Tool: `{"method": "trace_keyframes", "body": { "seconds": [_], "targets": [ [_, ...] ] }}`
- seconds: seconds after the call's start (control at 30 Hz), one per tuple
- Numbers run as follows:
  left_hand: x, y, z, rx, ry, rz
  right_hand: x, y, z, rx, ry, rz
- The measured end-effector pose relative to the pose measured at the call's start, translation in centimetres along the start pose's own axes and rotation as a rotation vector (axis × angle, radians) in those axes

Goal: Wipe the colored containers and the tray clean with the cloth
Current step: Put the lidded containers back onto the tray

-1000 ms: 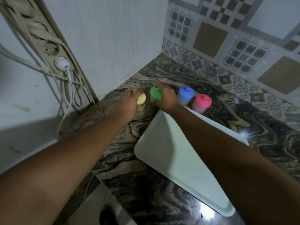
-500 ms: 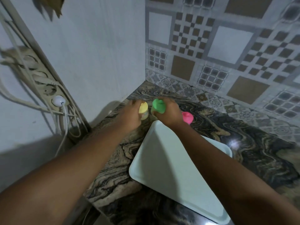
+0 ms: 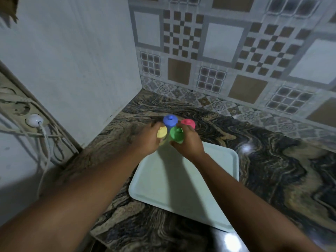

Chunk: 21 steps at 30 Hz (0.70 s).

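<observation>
**Marbled counter corner: two coloured containers gripped at a tray's far edge**

Swirled dark stone counter (image 3: 272, 170), set into a corner between a plain white panel and a patterned tiled wall (image 3: 218, 42), was pictured from a head-worn camera. A pale rectangular tray (image 3: 181, 188) was laid flat on it close to the person. Its bare surface looked matt and unmarked, though fine dirt could not be judged in the dim light.

The yellow-lidded container (image 3: 161, 132) was gripped by the left hand (image 3: 148, 140), with the fingers curled round its body. The green-lidded container (image 3: 176, 134) was held the same way by the right hand (image 3: 189, 142). Both were kept side by side, almost touching, at the tray's far edge; whether they were raised clear of the surface could not be told. Their bodies were largely hidden by fingers, so little beyond the coloured lids was shown.

The blue-lidded container (image 3: 170, 120) and the pink-lidded container (image 3: 188, 123) were seen upright on the counter just behind the hands, close together. The tight cluster was judged to be a gathering of all four within easy reach. No cloth was in view, so wiping was judged not to be under way.

A power strip (image 3: 21, 110) with a white plug (image 3: 34, 120) was fixed to the left wall.
</observation>
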State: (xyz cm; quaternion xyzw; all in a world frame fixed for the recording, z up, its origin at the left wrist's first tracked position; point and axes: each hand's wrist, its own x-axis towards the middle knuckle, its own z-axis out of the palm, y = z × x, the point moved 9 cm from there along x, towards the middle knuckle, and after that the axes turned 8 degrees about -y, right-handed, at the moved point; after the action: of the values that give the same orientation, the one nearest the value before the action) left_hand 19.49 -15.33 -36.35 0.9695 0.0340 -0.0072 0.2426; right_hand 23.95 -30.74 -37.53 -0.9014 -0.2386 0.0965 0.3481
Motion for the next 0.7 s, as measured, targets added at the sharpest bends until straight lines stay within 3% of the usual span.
{"method": "trace_keyframes", "body": {
  "seconds": [0.23, 0.7],
  "targets": [
    [-0.5, -0.7, 2.1, -0.03, -0.053, -0.039, -0.1, 0.5, 1.9, -0.073, -0.103, 0.039],
    [0.8, -1.3, 2.4, -0.048, -0.01, -0.004, 0.6, 1.6, 2.9, -0.049, -0.064, 0.077]
  ]
}}
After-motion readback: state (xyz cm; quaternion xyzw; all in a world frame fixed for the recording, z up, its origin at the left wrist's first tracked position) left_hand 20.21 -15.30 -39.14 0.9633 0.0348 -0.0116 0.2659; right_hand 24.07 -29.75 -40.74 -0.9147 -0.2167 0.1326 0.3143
